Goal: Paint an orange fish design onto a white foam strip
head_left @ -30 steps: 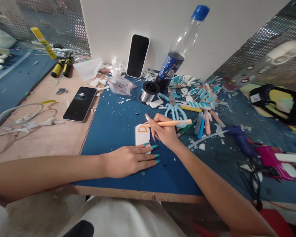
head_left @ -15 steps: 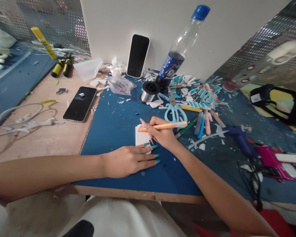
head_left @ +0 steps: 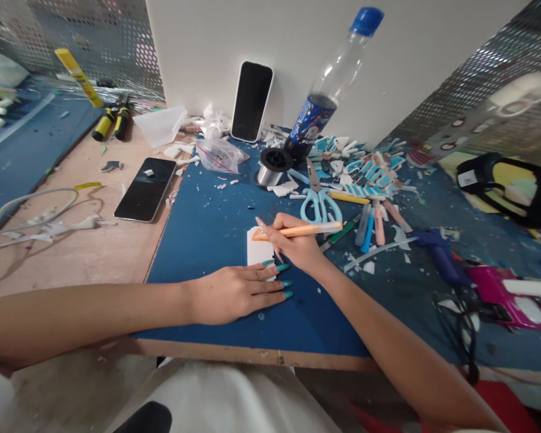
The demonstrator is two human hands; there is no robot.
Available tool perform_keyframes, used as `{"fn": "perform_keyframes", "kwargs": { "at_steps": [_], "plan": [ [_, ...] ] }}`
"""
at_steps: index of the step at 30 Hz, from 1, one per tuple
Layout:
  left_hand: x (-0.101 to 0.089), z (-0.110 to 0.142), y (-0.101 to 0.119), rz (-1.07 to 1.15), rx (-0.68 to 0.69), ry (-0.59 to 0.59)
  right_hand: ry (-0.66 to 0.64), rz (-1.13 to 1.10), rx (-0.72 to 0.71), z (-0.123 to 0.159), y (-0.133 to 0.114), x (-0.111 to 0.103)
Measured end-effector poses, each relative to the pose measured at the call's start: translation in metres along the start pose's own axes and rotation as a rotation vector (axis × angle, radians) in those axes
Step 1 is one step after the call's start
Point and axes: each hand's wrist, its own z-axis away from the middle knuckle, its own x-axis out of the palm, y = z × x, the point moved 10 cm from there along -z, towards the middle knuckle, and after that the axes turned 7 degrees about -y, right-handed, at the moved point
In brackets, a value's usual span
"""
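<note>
On the blue mat [head_left: 207, 240] lies a small white piece [head_left: 259, 254], card or foam, with an orange outline near its far end. My left hand [head_left: 241, 293] rests flat across its near end, fingers stretched out to the right. An orange marker [head_left: 313, 229] is gripped in my right hand [head_left: 295, 243], its tip at the orange outline. Part of the white piece is hidden under my fingers. Just beyond my right hand are light-blue scissors [head_left: 320, 204] and a green-handled tool [head_left: 342, 233].
A wire spool [head_left: 273, 168], a cola bottle [head_left: 313, 120] and a leaning phone [head_left: 252, 102] stand at the back. Foam scraps [head_left: 369, 171] are heaped behind the scissors. A glue gun [head_left: 442, 255] lies to the right; another phone [head_left: 146, 189] lies left.
My right hand and the marker have shifted very slightly at the orange outline. My left hand stays in place on the white piece.
</note>
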Motion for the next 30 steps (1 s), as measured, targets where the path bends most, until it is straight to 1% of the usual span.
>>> {"fn": "perform_keyframes", "kwargs": {
  "at_steps": [3,8,11,12,15,19,23,26,30],
  "plan": [
    [-0.0001,0.0003,0.0001,0.013,0.005,-0.002,0.067,0.013,-0.002,0.0013,-0.0006,-0.0064],
    [0.0010,-0.0002,-0.0012,0.020,0.000,-0.017,0.019,0.023,0.032,0.0013,0.0022,-0.0009],
    [0.0017,-0.0005,-0.0014,0.007,-0.004,-0.024,0.063,0.051,0.021,0.0022,0.0001,-0.0057],
    [0.0020,-0.0006,-0.0017,0.004,-0.008,-0.027,0.059,0.057,0.015,0.0021,-0.0007,-0.0056],
    [0.0026,-0.0008,-0.0018,0.001,-0.012,-0.035,-0.001,0.054,0.007,0.0009,-0.0019,0.0000],
    [0.0021,-0.0005,-0.0015,0.007,-0.008,-0.030,0.041,0.054,0.003,0.0010,-0.0029,-0.0036],
    [0.0015,-0.0002,-0.0015,0.004,-0.010,-0.026,0.010,0.080,0.008,0.0006,-0.0029,-0.0005],
    [0.0022,-0.0003,-0.0016,0.008,-0.010,-0.032,0.059,0.081,0.015,0.0013,-0.0029,-0.0055],
    [0.0018,-0.0004,-0.0012,0.015,-0.004,-0.026,0.014,0.088,-0.008,0.0001,-0.0038,-0.0011]
  ]
}}
